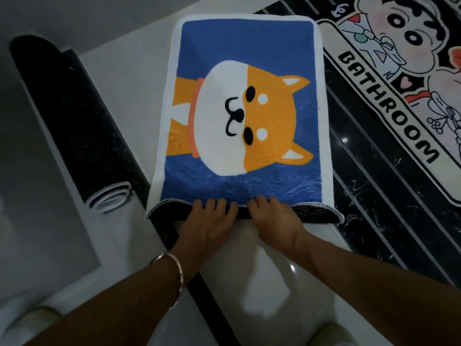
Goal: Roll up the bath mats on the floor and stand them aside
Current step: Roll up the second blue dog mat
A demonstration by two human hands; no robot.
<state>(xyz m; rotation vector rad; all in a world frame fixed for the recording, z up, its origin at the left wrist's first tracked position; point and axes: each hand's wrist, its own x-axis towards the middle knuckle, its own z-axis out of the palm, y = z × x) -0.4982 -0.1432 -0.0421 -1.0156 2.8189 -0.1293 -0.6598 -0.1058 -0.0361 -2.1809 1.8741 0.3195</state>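
You're on what looks like a home bathroom floor: glossy white tiles (262,283) gleam just below the spot where your left hand (209,221) and right hand (274,218) grip the near edge of the blue dog mat (239,58). Right of your grip runs a black marble strip (361,171) veined in white, and over it lies a cartoon mat (389,78) lettered BATHROOM. Left of your grip, a rolled mat (74,126) with dotted black backing lies on the tiles.
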